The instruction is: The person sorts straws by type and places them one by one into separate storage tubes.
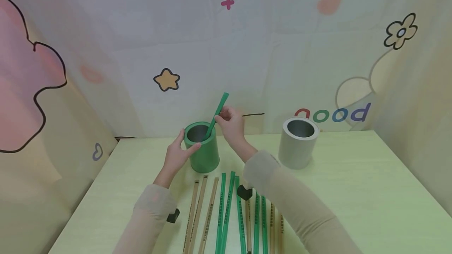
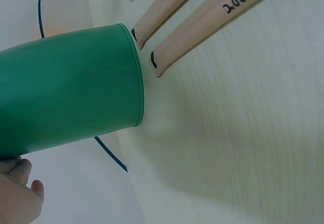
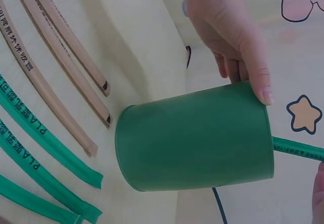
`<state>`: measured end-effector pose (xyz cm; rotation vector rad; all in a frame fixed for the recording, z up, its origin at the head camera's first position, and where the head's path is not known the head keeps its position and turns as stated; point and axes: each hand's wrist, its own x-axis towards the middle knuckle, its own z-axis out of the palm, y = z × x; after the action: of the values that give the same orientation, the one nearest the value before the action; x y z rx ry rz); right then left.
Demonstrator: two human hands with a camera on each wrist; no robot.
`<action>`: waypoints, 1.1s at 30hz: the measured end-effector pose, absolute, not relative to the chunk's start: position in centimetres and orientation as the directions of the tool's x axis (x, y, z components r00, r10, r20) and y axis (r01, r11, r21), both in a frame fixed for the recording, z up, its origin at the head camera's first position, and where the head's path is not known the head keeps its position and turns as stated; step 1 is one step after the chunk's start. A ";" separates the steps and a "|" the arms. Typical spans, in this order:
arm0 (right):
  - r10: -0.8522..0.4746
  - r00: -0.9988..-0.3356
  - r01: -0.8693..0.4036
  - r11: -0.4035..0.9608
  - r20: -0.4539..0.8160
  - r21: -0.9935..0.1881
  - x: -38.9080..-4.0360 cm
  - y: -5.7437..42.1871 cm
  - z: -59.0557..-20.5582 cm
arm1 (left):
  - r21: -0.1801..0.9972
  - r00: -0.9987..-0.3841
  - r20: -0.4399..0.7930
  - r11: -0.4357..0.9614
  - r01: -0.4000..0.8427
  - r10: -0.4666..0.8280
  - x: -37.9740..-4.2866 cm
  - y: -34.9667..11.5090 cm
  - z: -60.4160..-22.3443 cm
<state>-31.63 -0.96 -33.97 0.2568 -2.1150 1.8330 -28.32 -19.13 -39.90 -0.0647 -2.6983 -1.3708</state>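
A green paper-wrapped straw (image 1: 221,104) leans with its lower end inside the mouth of a green cylindrical cup (image 1: 205,158). My right hand (image 1: 232,125) pinches the straw above the rim, between thumb and fingers. With thumb and fingers spread around the rim, my left hand (image 1: 177,154) holds the cup upright on the table. The right wrist view shows the left thumb (image 3: 260,79) on the cup's side near the rim and the straw (image 3: 298,148) sticking out of the mouth. Only part of the left hand (image 2: 20,196) appears in the left wrist view.
A white cup (image 1: 297,152) stands to the right on the pale table (image 1: 367,191). In front of the green cup lie several wrapped straws, brown ones (image 1: 210,214) and green ones (image 1: 227,211), some partly behind the right sleeve. A printed cloth (image 1: 240,58) hangs behind the table.
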 end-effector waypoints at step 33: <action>-0.260 -0.956 -0.224 0.347 0.136 -0.911 -27.0 2.5 -38.6 | 0.805 -0.993 0.119 0.588 0.082 -0.024 -28.3 -19.2 -39.9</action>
<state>-27.05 2.50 -38.56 0.4678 -2.6045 1.7534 -28.28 -19.15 -39.85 -0.0490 -2.6939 -1.3740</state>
